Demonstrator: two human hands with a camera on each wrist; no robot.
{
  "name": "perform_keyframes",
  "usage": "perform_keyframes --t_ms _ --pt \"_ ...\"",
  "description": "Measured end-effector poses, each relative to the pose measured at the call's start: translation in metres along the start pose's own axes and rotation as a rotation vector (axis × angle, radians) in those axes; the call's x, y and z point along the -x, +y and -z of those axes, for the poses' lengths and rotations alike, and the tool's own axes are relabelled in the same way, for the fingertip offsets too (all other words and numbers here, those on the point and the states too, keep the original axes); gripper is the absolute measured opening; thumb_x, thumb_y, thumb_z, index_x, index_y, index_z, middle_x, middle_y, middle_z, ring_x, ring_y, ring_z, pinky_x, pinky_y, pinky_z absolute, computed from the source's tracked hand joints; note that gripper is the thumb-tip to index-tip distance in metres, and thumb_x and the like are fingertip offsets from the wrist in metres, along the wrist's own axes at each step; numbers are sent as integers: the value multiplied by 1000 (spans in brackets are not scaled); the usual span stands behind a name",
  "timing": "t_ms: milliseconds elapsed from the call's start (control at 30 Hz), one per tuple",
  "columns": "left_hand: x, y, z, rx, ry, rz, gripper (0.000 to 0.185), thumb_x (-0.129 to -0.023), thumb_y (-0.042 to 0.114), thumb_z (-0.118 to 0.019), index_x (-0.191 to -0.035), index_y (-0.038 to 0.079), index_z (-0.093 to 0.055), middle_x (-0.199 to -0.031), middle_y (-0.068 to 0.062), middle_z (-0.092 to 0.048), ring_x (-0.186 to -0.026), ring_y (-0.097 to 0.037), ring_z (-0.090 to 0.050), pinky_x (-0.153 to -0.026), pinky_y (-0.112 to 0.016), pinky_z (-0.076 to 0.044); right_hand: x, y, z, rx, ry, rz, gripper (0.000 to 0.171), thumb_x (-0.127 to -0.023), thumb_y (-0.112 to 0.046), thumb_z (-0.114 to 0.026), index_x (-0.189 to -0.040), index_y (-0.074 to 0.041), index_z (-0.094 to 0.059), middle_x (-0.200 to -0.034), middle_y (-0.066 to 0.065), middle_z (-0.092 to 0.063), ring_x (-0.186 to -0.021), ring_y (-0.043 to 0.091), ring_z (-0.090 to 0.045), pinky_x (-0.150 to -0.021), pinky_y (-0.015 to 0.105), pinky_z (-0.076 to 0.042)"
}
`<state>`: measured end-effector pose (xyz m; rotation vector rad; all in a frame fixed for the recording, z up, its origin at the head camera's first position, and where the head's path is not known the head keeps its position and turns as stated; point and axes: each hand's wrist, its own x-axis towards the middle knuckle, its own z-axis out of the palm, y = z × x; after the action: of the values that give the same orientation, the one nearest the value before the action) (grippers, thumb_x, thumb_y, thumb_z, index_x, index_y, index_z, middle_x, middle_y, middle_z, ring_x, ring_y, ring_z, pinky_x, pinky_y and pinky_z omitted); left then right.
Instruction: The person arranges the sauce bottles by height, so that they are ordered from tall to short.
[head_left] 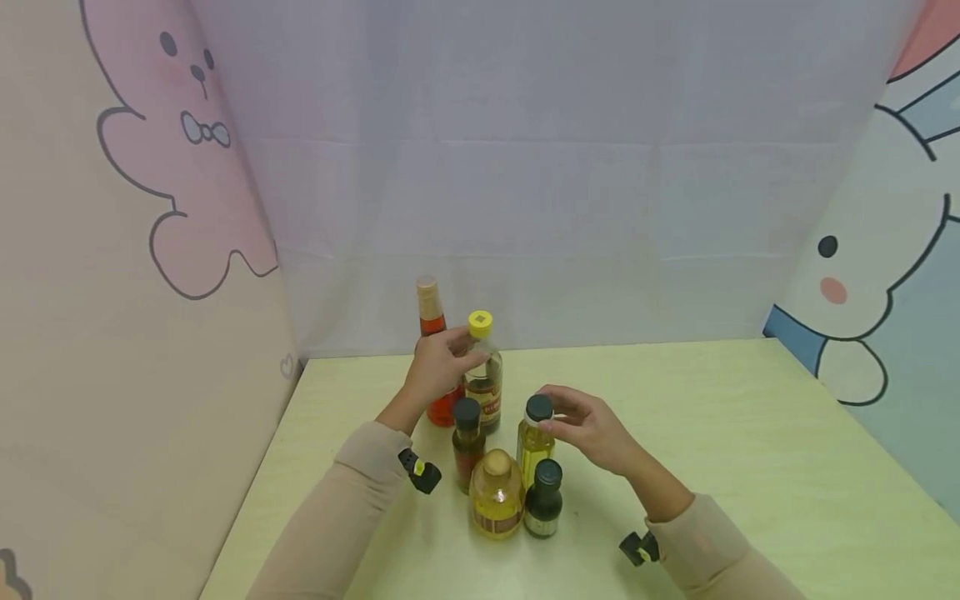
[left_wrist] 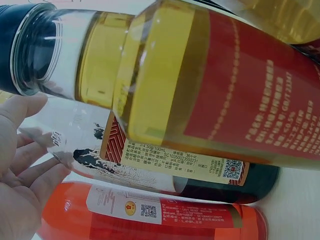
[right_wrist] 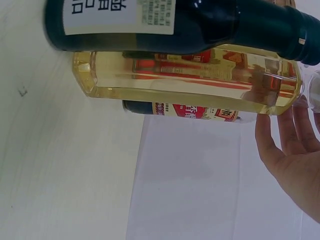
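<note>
Six bottles clustered left of centre on the table [head_left: 675, 433].

Nearest the front edge: a squat yellow bottle [head_left: 496, 496] and a dark bottle [head_left: 543, 500].

Behind these, the right hand [head_left: 592, 427] pinches the black cap of the pale-oil bottle [head_left: 534, 442].

Toward the back edge, the left hand [head_left: 438, 367] curls round the neck of the yellow-capped bottle [head_left: 483, 375].

Judgement: glass, heavy, slick; gripping at the neck looks safest.

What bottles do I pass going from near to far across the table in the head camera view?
Dark green bottle, then the black-capped pale oil bottle under the right hand, then the yellow-capped bottle in the left hand.
</note>
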<state>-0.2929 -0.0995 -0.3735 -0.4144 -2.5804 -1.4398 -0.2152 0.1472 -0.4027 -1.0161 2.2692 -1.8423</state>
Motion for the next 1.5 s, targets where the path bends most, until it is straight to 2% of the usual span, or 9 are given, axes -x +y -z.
perform_keyframes --t_ms 533,867,1067,1300,1500 --pt "-8 3 -4 -37 30 38 50 -79 34 -70 -125 21 -55 -117 2 -58 -100 -16 -57 -79 -34 -48 0 -3 -1 -7 9 1 33 -86 1 -58 -119 0 -51 -107 11 -59 -101 21 -55 -84 36 -46" --pt "-7 5 -7 -45 22 114 49 -81 37 -67 -126 24 -53 -120 2 -56 -106 -19 -54 -85 -39 -45 1 -1 -1 -22 2 -4 33 -87 -3 -59 -119 1 -51 -108 13 -58 -100 22 -56 -83 36 -46" --pt "-6 4 -8 -51 40 104 49 -82 36 -66 -127 22 -53 -121 0 -56 -106 -20 -54 -86 -40 -45 2 0 -1 -28 -2 10 33 -87 -3 -59 -118 1 -52 -107 12 -58 -100 23 -56 -83 36 -47" --pt "-6 5 -10 -77 71 71 49 -83 33 -65 -128 20 -51 -121 -2 -56 -107 -20 -54 -86 -39 -44 2 0 -2 -10 0 -13 33 -87 -6 -60 -119 -1 -52 -109 11 -59 -100 23 -56 -83 36 -47" --pt "-6 7 -11 -79 56 77 49 -84 32 -64 -129 17 -50 -123 -3 -54 -109 -21 -52 -87 -39 -44 2 -2 -2 14 3 -18 33 -87 -7 -60 -119 -2 -52 -108 10 -59 -100 22 -56 -84 35 -46"
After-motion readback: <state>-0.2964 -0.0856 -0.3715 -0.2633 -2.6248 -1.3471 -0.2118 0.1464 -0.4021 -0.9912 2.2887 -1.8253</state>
